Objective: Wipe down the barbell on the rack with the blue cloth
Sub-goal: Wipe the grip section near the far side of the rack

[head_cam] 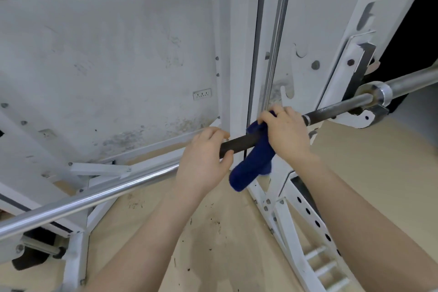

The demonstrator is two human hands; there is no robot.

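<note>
Your left hand (pixel 203 161) grips the bar (pixel 239 143) bare, likely to steady it on the rack (pixel 239 54), while your right hand (pixel 288 134) clamps the cloth (pixel 254 165) around the dark knurled stretch just beside it, loose end hanging below.

Both bare forearms reach forward and upward from the lower edge of the view, the hands side by side but apart. The left hand (pixel 203 159) curls over the barbell (pixel 239 143), thumb beneath. The right hand (pixel 285 134) wraps the blue cloth (pixel 252 166) against the same bar, knuckles up.
</note>
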